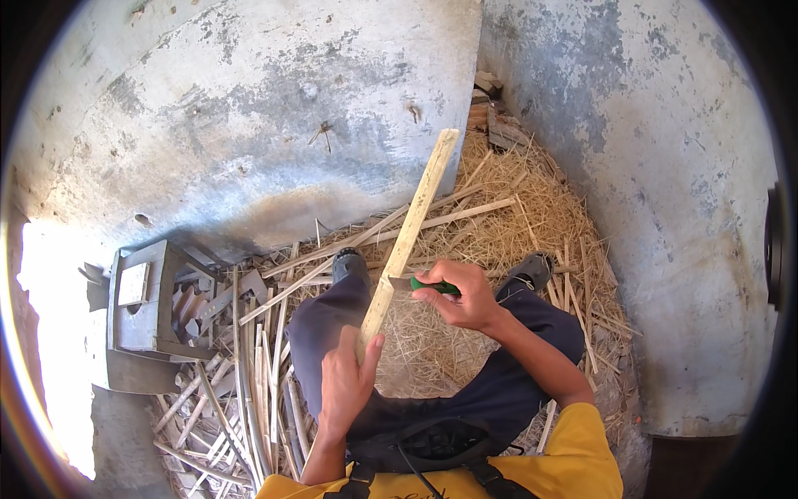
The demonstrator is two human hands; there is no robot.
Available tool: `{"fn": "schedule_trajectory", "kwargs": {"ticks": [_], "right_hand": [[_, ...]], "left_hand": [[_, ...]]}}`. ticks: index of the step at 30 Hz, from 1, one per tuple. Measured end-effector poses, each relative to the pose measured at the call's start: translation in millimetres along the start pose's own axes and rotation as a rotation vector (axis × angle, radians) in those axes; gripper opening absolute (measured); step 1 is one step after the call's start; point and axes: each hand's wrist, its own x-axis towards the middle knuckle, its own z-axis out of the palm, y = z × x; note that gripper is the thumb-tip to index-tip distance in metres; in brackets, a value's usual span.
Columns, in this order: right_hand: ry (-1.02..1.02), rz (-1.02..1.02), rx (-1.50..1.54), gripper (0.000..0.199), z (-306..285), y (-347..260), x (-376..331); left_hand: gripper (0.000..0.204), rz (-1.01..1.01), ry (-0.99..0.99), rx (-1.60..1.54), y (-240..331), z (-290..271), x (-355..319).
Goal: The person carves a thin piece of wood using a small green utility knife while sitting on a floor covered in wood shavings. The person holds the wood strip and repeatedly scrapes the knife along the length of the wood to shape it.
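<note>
A long, flat, pale strip of split bamboo or wood (422,204) slants up and away from me between my knees. Its near end sits in my left hand (345,374), with the thumb along its edge. In my right hand (459,293) is a knife (424,287) with a green handle, gripped in closed fingers. The short blade points left and meets the strip's right edge, a little beyond my left hand. Most of the handle is hidden by the right fingers.
Several loose strips (266,391) lie in a heap at my left. Straw-like shavings (532,200) cover the floor ahead and to the right. A grey wooden box (137,299) with scraps stands by the bright opening at left. Weathered walls (648,166) rise in front and at right.
</note>
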Motion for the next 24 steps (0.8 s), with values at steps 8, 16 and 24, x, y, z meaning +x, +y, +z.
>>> {"fn": "schedule_trajectory", "kwargs": {"ticks": [8, 16, 24], "right_hand": [[0.042, 0.015, -0.043, 0.021, 6, 1, 1], [0.013, 0.032, -0.096, 0.021, 6, 1, 0], [0.041, -0.005, -0.129, 0.022, 11, 8, 0]], "left_hand": [[0.033, 0.013, 0.04, 0.05, -9, 6, -5], [0.032, 0.006, 0.02, 0.048, -8, 4, -7], [0.03, 0.001, 0.02, 0.07, -13, 3, -11]]}}
